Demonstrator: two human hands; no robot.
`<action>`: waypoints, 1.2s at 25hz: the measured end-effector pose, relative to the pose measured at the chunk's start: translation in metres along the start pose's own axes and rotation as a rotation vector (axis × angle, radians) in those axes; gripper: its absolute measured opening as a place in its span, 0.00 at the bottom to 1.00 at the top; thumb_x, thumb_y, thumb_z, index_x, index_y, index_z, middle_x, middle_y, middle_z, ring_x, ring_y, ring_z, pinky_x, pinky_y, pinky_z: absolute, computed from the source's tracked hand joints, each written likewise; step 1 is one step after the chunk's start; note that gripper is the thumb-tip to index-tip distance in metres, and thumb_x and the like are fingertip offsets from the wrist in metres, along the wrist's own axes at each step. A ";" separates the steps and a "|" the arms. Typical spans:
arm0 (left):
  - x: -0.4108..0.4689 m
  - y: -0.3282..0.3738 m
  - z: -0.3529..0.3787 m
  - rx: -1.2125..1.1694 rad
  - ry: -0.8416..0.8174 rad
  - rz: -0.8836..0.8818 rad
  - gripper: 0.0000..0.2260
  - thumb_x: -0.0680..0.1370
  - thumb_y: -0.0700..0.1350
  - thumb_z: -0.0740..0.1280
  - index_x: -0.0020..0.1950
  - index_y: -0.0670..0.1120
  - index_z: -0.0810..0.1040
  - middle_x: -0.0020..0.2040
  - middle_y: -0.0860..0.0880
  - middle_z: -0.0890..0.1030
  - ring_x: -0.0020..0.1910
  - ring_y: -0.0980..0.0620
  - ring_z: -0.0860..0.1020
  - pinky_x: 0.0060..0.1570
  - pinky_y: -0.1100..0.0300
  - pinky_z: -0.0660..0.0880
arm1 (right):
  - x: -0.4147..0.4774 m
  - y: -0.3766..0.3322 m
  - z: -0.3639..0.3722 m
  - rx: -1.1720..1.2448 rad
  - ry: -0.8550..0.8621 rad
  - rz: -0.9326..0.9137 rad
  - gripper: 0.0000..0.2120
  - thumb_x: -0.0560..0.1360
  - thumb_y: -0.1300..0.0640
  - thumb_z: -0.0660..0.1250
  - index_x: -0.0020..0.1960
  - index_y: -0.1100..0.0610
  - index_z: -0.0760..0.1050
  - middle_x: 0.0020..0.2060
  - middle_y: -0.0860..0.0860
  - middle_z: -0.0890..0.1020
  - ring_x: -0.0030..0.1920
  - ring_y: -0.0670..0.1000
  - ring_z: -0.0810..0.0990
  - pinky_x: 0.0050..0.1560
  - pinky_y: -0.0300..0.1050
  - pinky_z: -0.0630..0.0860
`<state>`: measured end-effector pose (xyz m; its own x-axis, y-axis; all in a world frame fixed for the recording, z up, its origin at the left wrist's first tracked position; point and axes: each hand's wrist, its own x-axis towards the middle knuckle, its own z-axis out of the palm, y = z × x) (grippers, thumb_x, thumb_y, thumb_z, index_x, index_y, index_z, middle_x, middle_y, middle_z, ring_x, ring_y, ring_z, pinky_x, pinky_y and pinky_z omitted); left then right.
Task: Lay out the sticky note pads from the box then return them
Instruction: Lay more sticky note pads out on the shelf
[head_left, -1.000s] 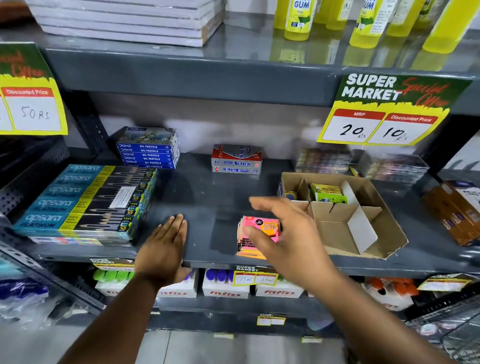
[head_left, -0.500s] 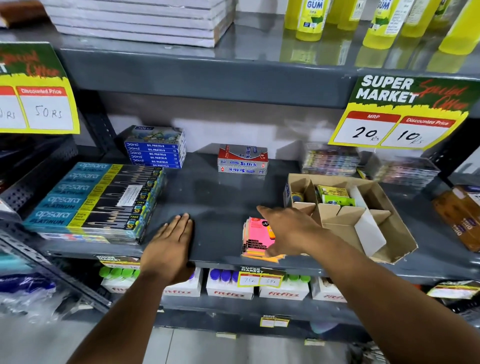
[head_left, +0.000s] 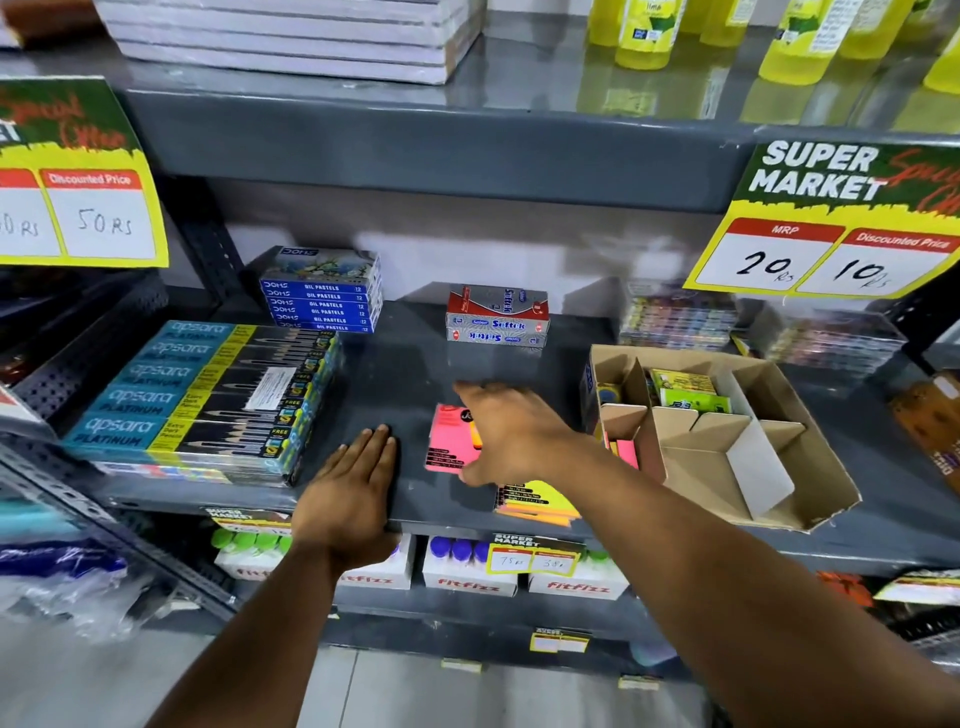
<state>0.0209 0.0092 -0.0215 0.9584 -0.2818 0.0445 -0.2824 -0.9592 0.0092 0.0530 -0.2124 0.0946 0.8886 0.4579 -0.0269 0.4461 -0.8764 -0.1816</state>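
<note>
Grey shelf — pink pad under right hand, fingers spread, grip unclear; left hand flat, empty, leftward.

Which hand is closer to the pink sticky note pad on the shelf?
Right. The right hand is on the pink sticky note pad, covering its right side; the left hand rests flat, apart, to its left.

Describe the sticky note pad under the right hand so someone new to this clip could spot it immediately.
Start at the grey middle shelf, between the Apsara pencil boxes and the open cardboard box. The pink sticky note pad lies flat there, partly covered by the right hand. Unlike the yellow-and-orange pad at the shelf's front edge, it is bright pink.
</note>
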 end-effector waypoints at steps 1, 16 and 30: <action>0.000 0.001 -0.001 0.003 0.000 0.002 0.49 0.62 0.61 0.65 0.76 0.43 0.51 0.78 0.46 0.52 0.76 0.48 0.51 0.74 0.52 0.51 | 0.005 -0.006 0.006 -0.003 -0.013 0.002 0.44 0.59 0.45 0.77 0.69 0.55 0.63 0.57 0.56 0.78 0.56 0.59 0.76 0.57 0.51 0.74; 0.002 -0.001 0.002 -0.009 0.002 0.001 0.49 0.64 0.62 0.68 0.76 0.45 0.47 0.78 0.48 0.48 0.76 0.50 0.47 0.74 0.55 0.45 | 0.001 0.008 0.013 0.030 -0.055 -0.013 0.47 0.60 0.40 0.77 0.71 0.55 0.61 0.66 0.57 0.74 0.64 0.59 0.72 0.62 0.53 0.70; 0.002 0.003 -0.002 -0.005 0.017 -0.007 0.39 0.74 0.54 0.66 0.76 0.44 0.47 0.78 0.45 0.49 0.76 0.47 0.48 0.75 0.53 0.47 | -0.020 0.058 -0.009 -0.046 -0.232 0.030 0.54 0.59 0.42 0.79 0.76 0.50 0.53 0.69 0.53 0.71 0.64 0.56 0.72 0.54 0.47 0.72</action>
<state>0.0222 0.0059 -0.0192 0.9595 -0.2749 0.0618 -0.2763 -0.9610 0.0149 0.0618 -0.2737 0.0938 0.8557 0.4490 -0.2574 0.4289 -0.8935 -0.1328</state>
